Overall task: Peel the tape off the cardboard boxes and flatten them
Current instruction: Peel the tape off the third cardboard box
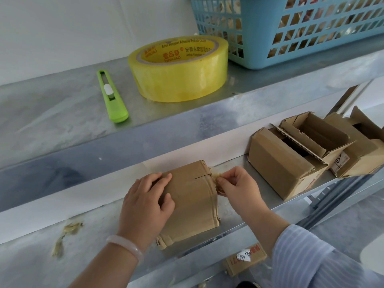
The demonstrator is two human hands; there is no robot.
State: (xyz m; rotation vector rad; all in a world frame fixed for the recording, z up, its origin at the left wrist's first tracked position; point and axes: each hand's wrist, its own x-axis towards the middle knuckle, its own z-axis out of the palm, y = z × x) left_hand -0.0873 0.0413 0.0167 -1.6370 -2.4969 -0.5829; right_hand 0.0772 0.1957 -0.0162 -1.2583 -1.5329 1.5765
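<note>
A small closed cardboard box [193, 196] lies on the lower metal shelf [87, 231]. My left hand [145, 204] rests on its left side, fingers curled over the top edge and thumb against the top face. My right hand [236, 188] pinches a crumpled strip of tape [215, 178] at the box's upper right edge. The strip stays attached to the box there.
Several opened cardboard boxes [291, 161] stand to the right on the same shelf. The upper shelf holds a green box cutter [112, 96], a yellow tape roll [178, 69] and a blue basket [291, 30]. Tape scraps [70, 227] stick at the left. Another box [247, 258] lies below.
</note>
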